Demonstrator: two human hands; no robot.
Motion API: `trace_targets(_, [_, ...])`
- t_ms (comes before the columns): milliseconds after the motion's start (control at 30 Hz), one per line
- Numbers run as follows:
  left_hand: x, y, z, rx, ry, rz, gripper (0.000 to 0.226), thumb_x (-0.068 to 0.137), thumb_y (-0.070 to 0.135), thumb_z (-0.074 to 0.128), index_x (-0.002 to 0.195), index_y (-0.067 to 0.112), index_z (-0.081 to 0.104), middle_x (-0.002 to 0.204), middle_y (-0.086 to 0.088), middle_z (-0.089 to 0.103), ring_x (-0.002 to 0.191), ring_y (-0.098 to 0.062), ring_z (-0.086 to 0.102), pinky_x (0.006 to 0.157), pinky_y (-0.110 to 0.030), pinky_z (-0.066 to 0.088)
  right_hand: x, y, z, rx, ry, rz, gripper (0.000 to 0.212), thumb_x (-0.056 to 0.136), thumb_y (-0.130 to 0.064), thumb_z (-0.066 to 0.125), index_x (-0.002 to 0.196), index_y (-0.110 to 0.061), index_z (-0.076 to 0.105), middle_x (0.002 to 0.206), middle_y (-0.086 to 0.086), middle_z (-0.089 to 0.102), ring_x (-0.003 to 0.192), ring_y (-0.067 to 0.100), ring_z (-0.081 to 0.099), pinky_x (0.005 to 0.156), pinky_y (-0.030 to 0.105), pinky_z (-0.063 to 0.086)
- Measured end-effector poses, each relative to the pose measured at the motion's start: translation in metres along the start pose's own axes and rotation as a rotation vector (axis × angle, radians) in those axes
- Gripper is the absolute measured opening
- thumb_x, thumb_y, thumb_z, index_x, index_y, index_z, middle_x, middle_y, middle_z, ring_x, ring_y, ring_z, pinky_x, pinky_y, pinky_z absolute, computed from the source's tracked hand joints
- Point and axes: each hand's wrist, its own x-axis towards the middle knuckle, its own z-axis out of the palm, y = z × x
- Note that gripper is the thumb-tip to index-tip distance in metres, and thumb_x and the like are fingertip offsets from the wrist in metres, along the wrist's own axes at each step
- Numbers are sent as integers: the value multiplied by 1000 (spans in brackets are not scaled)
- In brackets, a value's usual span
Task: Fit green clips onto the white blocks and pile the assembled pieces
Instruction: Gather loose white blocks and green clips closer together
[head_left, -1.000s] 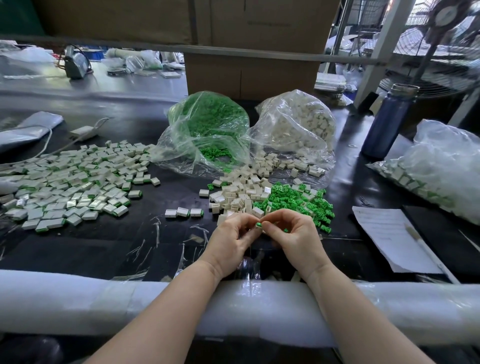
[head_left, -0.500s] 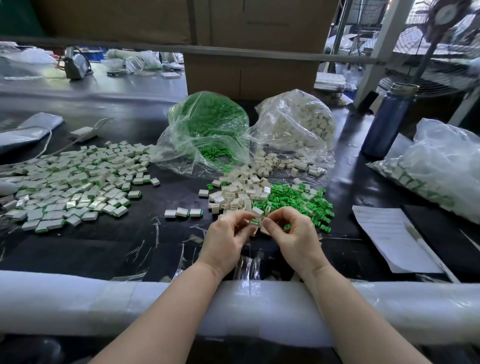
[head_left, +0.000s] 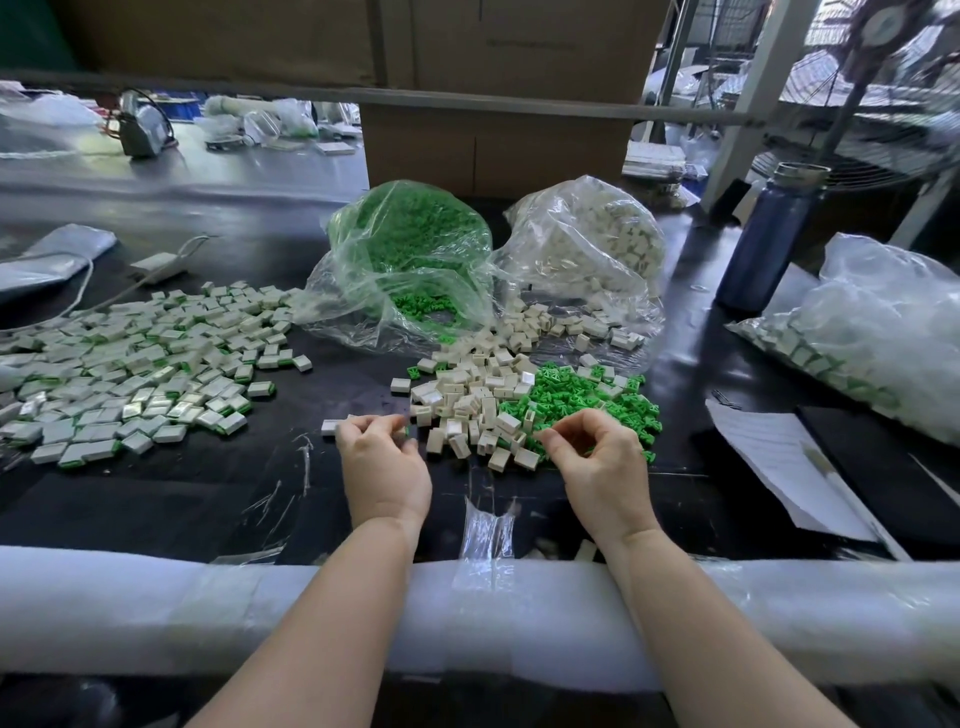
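At table centre my left hand (head_left: 382, 465) pinches what looks like a finished piece, green edge just showing at the fingertips (head_left: 400, 434), though the hand hides most of it. Right hand (head_left: 597, 462) hovers with curled fingers over the loose green clips (head_left: 582, 400), holding nothing I can make out. White blocks (head_left: 472, 402) lie heaped between the hands, touching the clips. Step: set the finished piece down beside the short row (head_left: 330, 426) near the assembled pile (head_left: 135, 374), then pick a fresh clip and block. Bare black table (head_left: 156, 493) to the left gives room; padded rail (head_left: 156, 608) sits under my forearms, paper sheet (head_left: 774, 467) on the right.
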Motion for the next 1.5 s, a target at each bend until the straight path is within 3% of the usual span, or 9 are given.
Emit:
trace_targets(100, [-1,0,2,84,-66,10,29,88,7,58,116,0,59,126,-12,38,110,-24,46,94,-19,31,1,2,-1,-35,46,13,14,81,-17,70,70,-16,60,76,6,62,71,20,56,68,31,46])
trace_targets(300, [-3,1,3,162,-81,21,29,88,13,59,116,4,62,129,-11,38,118,-30,34,99,-25,27,2,6,-2,-143,101,34,14,84,-18,67,72,-15,60,75,-2,57,67,10,47,60,21,29])
trace_targets(500, [-4,1,4,180,-106,56,31,88,27,62,109,6,66,126,-10,41,119,-28,32,99,-23,25,1,3,-2,-257,118,45,10,83,-17,67,76,-17,61,82,-6,54,83,19,54,83,35,42])
trace_targets(600, [-5,1,4,181,-114,68,23,86,26,64,101,9,69,124,-8,42,118,-26,32,97,-20,24,2,4,-2,-321,116,82,1,84,-17,66,85,-17,66,91,-8,51,97,20,54,82,28,29])
trace_targets(667, [-5,1,3,175,-119,73,20,85,26,65,98,11,69,123,-7,42,118,-25,32,94,-17,22,2,5,-2,-357,106,102,7,85,-18,66,92,-17,67,97,-7,52,106,19,50,80,26,21])
trace_targets(833, [-6,2,4,221,-137,97,26,89,30,59,106,11,67,124,-7,41,117,-25,32,97,-22,26,1,4,2,-474,90,-1,22,87,-23,63,108,-23,68,114,0,51,112,18,42,86,30,23])
trace_targets(1000, [-7,3,4,253,-142,106,28,90,30,58,109,11,66,125,-6,42,118,-24,32,98,-24,28,3,5,8,-673,9,-71,31,92,-40,52,122,-36,59,131,-4,43,120,17,33,89,32,17])
trace_targets(1200, [-7,1,6,278,-146,98,30,90,32,57,110,11,65,125,-5,41,118,-23,31,100,-27,30,5,7,13,-708,44,-120,24,90,-40,55,107,-28,68,122,-3,51,113,17,40,84,31,16])
trace_targets(1500, [-7,2,5,246,-116,93,18,86,27,64,98,13,67,121,-4,42,116,-21,32,96,-25,29,3,6,10,-595,115,-139,11,88,-19,61,91,-12,69,106,2,58,102,22,47,83,30,24])
